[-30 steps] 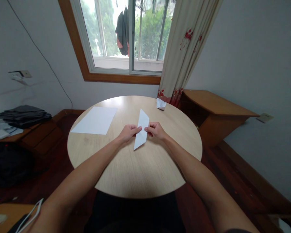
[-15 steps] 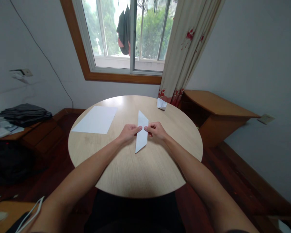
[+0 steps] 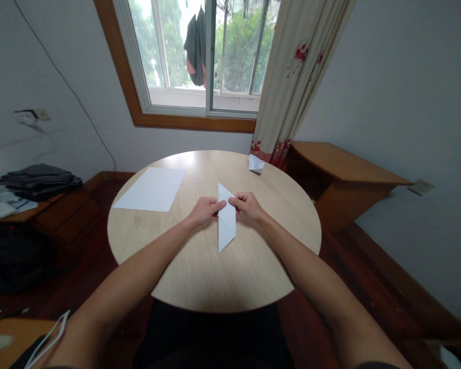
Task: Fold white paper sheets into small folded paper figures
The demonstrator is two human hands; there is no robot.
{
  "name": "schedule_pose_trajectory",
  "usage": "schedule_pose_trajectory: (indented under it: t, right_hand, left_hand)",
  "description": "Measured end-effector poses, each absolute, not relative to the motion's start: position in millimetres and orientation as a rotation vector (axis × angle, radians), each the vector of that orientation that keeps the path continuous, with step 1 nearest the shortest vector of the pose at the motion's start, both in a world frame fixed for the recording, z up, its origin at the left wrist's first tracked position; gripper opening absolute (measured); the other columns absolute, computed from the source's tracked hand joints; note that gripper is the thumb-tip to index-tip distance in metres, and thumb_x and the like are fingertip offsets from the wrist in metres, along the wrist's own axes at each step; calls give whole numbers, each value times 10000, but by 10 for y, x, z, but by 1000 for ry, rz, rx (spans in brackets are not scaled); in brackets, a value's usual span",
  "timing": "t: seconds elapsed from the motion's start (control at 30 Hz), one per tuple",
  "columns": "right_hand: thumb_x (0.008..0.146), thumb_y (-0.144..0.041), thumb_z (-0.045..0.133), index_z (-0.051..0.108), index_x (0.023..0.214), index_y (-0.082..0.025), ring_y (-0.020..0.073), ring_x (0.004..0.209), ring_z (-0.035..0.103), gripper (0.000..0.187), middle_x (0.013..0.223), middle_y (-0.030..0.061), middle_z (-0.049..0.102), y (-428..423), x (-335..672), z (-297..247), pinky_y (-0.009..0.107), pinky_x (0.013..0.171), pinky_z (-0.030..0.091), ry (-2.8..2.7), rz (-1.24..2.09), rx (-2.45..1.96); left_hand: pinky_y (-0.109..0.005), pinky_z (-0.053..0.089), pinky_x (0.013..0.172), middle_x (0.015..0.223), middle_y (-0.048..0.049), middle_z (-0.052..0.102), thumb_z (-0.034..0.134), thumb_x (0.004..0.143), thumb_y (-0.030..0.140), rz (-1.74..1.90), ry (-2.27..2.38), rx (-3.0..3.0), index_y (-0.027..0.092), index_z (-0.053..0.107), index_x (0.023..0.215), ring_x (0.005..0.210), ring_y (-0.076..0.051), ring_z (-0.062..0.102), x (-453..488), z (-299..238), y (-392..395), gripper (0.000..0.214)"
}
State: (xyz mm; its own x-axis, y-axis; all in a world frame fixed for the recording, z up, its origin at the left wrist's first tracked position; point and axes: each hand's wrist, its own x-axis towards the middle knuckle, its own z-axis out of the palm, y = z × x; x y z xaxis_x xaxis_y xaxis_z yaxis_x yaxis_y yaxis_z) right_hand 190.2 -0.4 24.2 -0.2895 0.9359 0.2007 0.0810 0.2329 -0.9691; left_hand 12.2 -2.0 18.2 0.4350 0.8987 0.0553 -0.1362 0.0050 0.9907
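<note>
A folded white paper [image 3: 226, 225], long and slanted at both ends, is held upright-lengthwise over the middle of the table. My left hand [image 3: 206, 210] pinches its left edge, the thumb on top and the fingers underneath. On the opposite edge my right hand [image 3: 248, 205] pinches it the same way, a little nearer the far end. Faint crease lines cross the paper's face. The fingers below the paper are partly hidden.
A flat white sheet [image 3: 153, 189] lies on the round wooden table [image 3: 215, 284] at the left. Near the far right rim stands a small folded paper piece [image 3: 256, 164]. A brown desk [image 3: 346, 164] is beyond the table on the right, by the curtain [image 3: 288, 77].
The folded paper has shifted toward me between my hands and stands straighter, so both hands now grip it nearer its far end. The hands themselves have hardly moved.
</note>
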Motion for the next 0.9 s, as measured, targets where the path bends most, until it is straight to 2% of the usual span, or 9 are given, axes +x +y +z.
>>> schedule_pose_trajectory:
  t: [0.23,0.4,0.9]
  right_hand:
    - [683,-456,681,558,531,-141,74,349,444,370,390,-27,525,-18,1901,244,193,363,284,-1714,1299,-1017]
    - [700,-426,661,536,515,-147,72,333,434,357,384,-25,521,-10,1896,230,194,353,273,-1705,1371,-1018]
    - [698,-393,654,537,520,-153,69,322,413,321,376,-33,518,-41,1906,272,193,353,247,-1749,1468,-952]
  left_hand:
    - [-302,491,607,654,-67,673,803,504,552,1116,832,1259,114,617,653,598,-165,618,118,174,19,498]
    - [-266,459,579,620,-42,655,790,550,511,1221,834,1330,118,613,657,577,-144,596,120,213,-18,444]
    - [-284,481,615,638,-38,649,750,594,568,1222,775,1308,113,650,709,597,-144,588,121,198,-6,479]
